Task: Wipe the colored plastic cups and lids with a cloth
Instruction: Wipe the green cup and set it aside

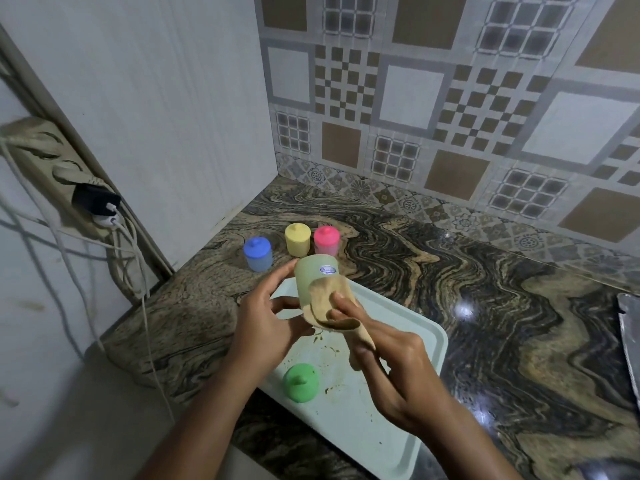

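My left hand [270,317] holds a pale green plastic cup [311,275] above the tray, tilted with its base away from me. My right hand [388,355] grips a tan cloth [329,303] and presses it against the cup's side and rim. The cup's green lid [300,382] lies on the pale tray [408,341] below my hands. Behind them on the counter stand three lidded cups: blue [258,253], yellow [297,239] and pink [326,240].
The tray carries brown smears near the green lid. The marbled counter [485,289] stretches to the right, with a metal edge [628,334] at the far right. A power strip [52,168] with a plugged charger and cables hangs on the left wall.
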